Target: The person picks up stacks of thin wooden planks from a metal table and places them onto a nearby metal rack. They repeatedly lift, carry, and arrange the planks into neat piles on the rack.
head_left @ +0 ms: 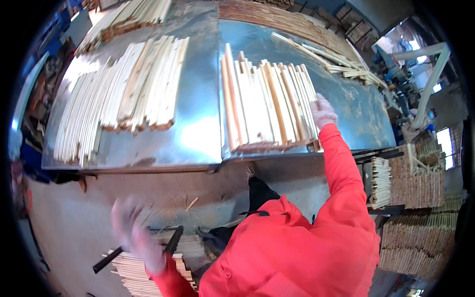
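My right hand (324, 112), in a pale glove, rests against the right side of a row of wooden strips (269, 104) on the metal-topped table (198, 109). Its fingers look stretched along the outermost strip rather than wrapped round it. The strips lie side by side, their near ends close to the table's front edge. Low on the left, my left hand (134, 235), also gloved, is smeared by motion above a stack of strips (133, 274) on a dark metal rack. Whether it holds anything is not visible.
Another batch of strips (133, 86) covers the table's left half, with a further pile (128, 20) behind it. Loose strips (346, 67) lie crossed at the far right. Tall stacks of strips (415, 183) stand right of the table. Dark rack bars (173, 240) stick up near my left hand.
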A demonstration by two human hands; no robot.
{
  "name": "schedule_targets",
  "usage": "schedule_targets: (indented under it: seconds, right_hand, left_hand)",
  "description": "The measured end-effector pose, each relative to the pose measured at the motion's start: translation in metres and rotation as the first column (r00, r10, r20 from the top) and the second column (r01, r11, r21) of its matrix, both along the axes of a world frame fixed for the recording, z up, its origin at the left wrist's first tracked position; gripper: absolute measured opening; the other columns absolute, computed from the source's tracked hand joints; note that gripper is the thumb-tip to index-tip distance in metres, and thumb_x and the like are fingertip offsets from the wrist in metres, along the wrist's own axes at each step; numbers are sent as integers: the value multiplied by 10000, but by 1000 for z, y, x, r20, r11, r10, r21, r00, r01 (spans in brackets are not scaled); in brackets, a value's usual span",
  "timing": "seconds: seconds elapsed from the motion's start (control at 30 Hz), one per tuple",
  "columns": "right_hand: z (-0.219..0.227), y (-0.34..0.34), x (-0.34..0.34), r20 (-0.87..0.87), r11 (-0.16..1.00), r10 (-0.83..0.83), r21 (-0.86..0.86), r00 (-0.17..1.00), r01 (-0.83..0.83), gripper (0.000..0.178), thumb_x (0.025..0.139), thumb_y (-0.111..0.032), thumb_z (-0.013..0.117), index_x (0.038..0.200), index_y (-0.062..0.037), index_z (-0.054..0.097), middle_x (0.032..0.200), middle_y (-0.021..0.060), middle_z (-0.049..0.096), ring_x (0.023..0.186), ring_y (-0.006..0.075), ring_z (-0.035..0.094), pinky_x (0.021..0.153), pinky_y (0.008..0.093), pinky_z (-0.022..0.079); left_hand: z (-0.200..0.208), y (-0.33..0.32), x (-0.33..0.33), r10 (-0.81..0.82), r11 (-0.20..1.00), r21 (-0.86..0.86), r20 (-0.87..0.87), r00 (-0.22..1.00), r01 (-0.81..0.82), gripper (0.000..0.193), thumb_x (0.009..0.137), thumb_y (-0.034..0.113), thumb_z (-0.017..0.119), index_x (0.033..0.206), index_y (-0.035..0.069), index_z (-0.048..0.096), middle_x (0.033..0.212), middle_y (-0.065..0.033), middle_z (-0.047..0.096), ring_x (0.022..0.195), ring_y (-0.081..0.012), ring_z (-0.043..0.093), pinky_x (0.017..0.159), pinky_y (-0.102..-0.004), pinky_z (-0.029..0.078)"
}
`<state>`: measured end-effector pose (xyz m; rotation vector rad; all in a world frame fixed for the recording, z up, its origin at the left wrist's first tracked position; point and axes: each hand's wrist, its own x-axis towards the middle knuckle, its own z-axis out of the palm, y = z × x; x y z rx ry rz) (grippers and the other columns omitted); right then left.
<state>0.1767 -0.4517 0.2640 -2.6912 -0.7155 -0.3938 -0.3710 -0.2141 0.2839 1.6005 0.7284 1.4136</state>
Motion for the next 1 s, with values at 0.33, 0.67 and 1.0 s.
schedule_targets:
  seconds: [0.33, 0.67, 1.0]
  right_hand:
    - [-53, -19, 255, -481, 994, 23, -86, 876, -73, 721, 895, -606, 459, 1308, -19, 527, 1272, 246, 560, 1240, 374, 489, 1041, 398, 373]
    - [-28, -62, 263, -528, 930, 288, 352, 799, -103, 732, 802, -433, 696, 1348, -7, 458, 1289, 240, 518, 1208, 347, 494, 1062, 390, 371]
    - [4, -78, 320, -842, 993, 93, 115, 531, 7, 926, 726, -394, 754, 1448, -42, 293, 1321, 211, 493, 1220, 361, 494, 1019, 389, 410]
  left_hand:
    - [-50, 14, 541, -150, 988, -154, -959, 241, 2, 860, 837, 525, 605, 1372, -104, 365, 1363, -266, 448, 1237, -390, 459, 1054, -410, 365]
    - [13, -44, 616, -419, 902, -425, -810, 410, 82, 717, 809, 407, 708, 1269, -94, 479, 1198, -251, 588, 1094, -332, 571, 934, -398, 443]
    - [-57, -115, 645, -492, 754, -592, -224, 841, 283, 707, 889, 226, 663, 1393, -99, 288, 1358, -229, 406, 1253, -289, 396, 1083, -391, 351]
